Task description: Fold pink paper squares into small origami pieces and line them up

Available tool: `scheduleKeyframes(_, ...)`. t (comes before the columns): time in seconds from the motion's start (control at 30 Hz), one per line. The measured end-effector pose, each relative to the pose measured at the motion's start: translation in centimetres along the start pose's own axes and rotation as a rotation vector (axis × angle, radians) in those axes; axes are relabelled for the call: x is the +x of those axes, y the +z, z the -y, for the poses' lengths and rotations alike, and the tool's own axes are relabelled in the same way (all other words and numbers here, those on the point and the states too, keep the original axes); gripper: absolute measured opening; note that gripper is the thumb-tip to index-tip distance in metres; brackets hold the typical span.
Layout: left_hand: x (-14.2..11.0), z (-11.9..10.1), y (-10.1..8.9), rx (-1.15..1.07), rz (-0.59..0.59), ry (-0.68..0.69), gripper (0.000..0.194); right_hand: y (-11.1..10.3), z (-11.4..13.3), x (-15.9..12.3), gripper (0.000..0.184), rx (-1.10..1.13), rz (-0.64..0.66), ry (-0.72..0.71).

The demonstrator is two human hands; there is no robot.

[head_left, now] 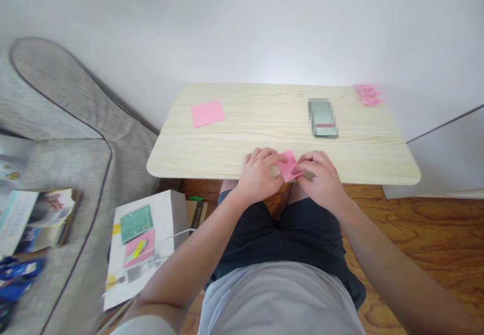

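Observation:
A small piece of pink paper point(288, 166), creased and partly folded, is held between both hands at the table's near edge. My left hand point(261, 174) grips its left side, fingers bent over it and the thumb beneath. On the other side, my right hand point(320, 178) pinches the paper's right corner between thumb and fingertips. A flat stack of pink paper point(207, 113) lies at the left of the table. Several pink folded pieces point(368, 94) sit bunched at the far right corner.
The pale wooden table point(257, 123) stands against a white wall. A blurred-out phone-like object point(323, 118) lies right of its middle. To the left are a grey sofa point(130, 148) and a white box point(166, 224) carrying a green packet point(136, 223), pink paper and cables.

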State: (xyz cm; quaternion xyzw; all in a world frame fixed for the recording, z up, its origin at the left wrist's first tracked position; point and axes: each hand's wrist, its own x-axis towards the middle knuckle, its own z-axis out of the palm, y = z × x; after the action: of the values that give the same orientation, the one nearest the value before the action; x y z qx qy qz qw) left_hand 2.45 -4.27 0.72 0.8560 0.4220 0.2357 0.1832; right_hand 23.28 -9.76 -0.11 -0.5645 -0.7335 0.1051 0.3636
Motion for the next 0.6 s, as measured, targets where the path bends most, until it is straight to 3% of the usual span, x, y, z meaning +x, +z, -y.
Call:
scheduleKeyframes(0.13, -0.2, 0.3, -1.0, 0.056, 0.006, 0.084, 0.054, 0.0, -0.4, 0.2, 0.022, 0.181, 0.055, 0.029)
scheduleKeyframes(0.23, 0.0, 0.7, -1.2, 0.081, 0.012, 0.15, 0.043, 0.3, -0.5, 0.3, 0.018, 0.295, 0.052, 0.072)
scheduleKeyframes(0.43, 0.3, 1.8, -0.7, 0.108, -0.086, 0.2, 0.023, 0.3, -1.1, 0.8, 0.015, 0.471, 0.101, 0.142)
scheduleKeyframes(0.5, 0.4, 2.1, -0.6, 0.11, -0.122, 0.253, 0.018, 0.0, -1.5, 1.1, 0.018, 0.419, 0.107, 0.092)
scheduleKeyframes(0.6, 0.3, 2.2, -0.6, 0.133, -0.132, 0.315, 0.019, -0.5, -1.7, 1.2, 0.02, 0.145, 0.098, -0.061)
